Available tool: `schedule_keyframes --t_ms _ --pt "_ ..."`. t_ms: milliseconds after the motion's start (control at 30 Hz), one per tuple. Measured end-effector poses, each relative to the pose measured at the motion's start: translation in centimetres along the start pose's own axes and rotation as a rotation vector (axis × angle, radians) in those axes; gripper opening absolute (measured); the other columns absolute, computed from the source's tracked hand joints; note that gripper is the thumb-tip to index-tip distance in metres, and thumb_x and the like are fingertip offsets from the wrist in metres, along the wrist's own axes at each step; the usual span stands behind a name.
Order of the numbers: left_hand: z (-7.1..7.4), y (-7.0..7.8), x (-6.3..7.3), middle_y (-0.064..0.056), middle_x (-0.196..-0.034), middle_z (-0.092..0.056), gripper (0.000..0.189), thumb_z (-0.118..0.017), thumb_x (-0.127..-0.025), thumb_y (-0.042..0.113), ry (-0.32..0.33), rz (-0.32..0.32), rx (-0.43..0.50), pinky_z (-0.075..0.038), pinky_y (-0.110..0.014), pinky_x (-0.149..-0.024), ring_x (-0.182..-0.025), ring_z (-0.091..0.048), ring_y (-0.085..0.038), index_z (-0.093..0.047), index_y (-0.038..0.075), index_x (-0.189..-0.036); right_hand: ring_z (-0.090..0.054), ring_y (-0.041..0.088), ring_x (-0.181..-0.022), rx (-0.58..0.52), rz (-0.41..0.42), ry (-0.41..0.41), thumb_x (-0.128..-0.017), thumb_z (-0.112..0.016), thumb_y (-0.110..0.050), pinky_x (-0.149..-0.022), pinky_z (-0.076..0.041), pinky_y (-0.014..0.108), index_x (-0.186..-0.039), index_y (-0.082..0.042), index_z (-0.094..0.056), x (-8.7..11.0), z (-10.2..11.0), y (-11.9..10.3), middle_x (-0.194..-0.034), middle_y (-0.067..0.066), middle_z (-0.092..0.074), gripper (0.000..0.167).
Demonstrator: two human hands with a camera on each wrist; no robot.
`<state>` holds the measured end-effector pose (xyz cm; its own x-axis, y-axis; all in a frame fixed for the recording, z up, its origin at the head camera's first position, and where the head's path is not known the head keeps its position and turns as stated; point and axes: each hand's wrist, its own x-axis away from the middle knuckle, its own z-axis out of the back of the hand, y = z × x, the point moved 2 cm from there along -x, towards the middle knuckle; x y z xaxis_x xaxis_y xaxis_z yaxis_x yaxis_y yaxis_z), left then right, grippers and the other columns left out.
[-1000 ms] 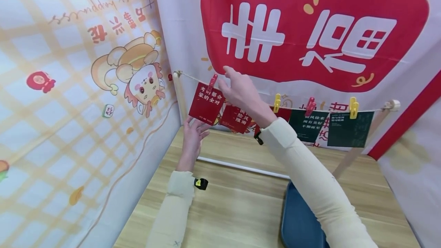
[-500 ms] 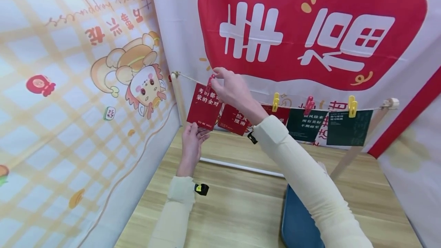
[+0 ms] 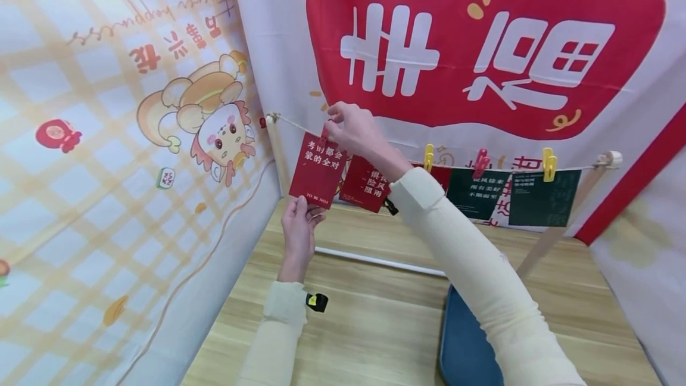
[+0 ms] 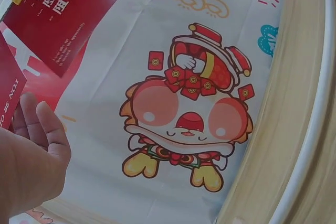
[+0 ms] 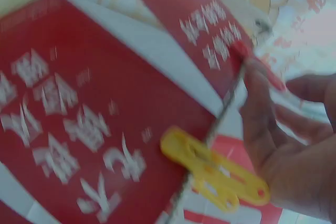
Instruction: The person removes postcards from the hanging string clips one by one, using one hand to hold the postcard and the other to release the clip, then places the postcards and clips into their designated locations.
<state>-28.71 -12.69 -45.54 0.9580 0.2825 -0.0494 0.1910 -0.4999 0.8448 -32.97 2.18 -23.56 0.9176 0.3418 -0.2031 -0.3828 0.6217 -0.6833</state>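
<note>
At the left end of the cord, a red card [image 3: 317, 171] with white lettering hangs from a red clothespin [image 5: 262, 69]. My left hand [image 3: 300, 234] pinches this card's bottom edge, thumb in front and fingers behind. Up at the cord, my right hand [image 3: 356, 130] pinches the clothespin between thumb and fingers, hiding most of it in the head view. Beside it hangs a second red card [image 3: 364, 183], fixed by a yellow clothespin [image 5: 215, 171].
Two dark green cards, one of them the rightmost card [image 3: 543, 198], hang farther right on yellow and pink clothespins. Wooden posts hold the cord above a white bar [image 3: 380, 261]. A blue tray [image 3: 468, 338] lies on the wooden table [image 3: 370, 320]; printed cloth walls surround it.
My right hand has come down and left onto the red clothespin, its fingers closing round it. My left thumb has come onto the front of the card's bottom edge.
</note>
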Motion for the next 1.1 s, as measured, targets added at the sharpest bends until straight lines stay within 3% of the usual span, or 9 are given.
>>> schedule_keyframes --t_ms 167,300,633,1100 --pt "0.0 -0.09 0.19 -0.003 -0.082 -0.068 0.025 -0.048 -0.103 0.033 0.006 -0.024 0.027 -0.056 -0.026 -0.066 -0.073 -0.068 -0.014 -0.056 0.01 -0.102 -0.069 0.025 -0.078 0.005 -0.003 -0.104 -0.094 -0.065 -0.031 -0.068 -0.061 0.033 -0.131 -0.011 -0.056 -0.45 0.81 0.39 -0.118 0.008 -0.066 0.044" --pt "0.23 -0.18 0.34 -0.002 -0.083 -0.068 0.025 -0.049 -0.102 0.034 0.021 -0.027 0.026 -0.056 -0.026 -0.065 -0.073 -0.067 -0.014 -0.056 0.01 -0.102 -0.07 0.024 -0.08 0.022 0.0 -0.138 -0.093 -0.065 -0.033 -0.07 -0.061 0.033 -0.13 -0.012 -0.057 -0.72 0.62 0.48 -0.117 0.007 -0.066 0.043" --pt "0.5 -0.46 0.43 -0.003 -0.083 -0.068 0.027 -0.05 -0.101 0.036 0.011 -0.035 0.021 -0.056 -0.025 -0.064 -0.074 -0.068 -0.013 -0.056 0.01 -0.103 -0.069 0.026 -0.077 -0.026 0.01 -0.129 -0.091 -0.068 -0.032 -0.071 -0.061 0.035 -0.115 -0.012 -0.061 -0.67 0.66 0.18 -0.107 0.007 -0.068 0.032" --pt "0.2 0.38 0.94 -0.002 -0.084 -0.069 0.025 -0.05 -0.101 0.034 -0.001 -0.025 0.028 -0.056 -0.025 -0.065 -0.074 -0.068 -0.013 -0.057 0.01 -0.104 -0.068 0.024 -0.078 -0.016 0.008 -0.114 -0.091 -0.069 -0.032 -0.068 -0.061 0.033 -0.117 -0.011 -0.061 -0.44 1.07 -0.31 -0.109 0.007 -0.068 0.034"
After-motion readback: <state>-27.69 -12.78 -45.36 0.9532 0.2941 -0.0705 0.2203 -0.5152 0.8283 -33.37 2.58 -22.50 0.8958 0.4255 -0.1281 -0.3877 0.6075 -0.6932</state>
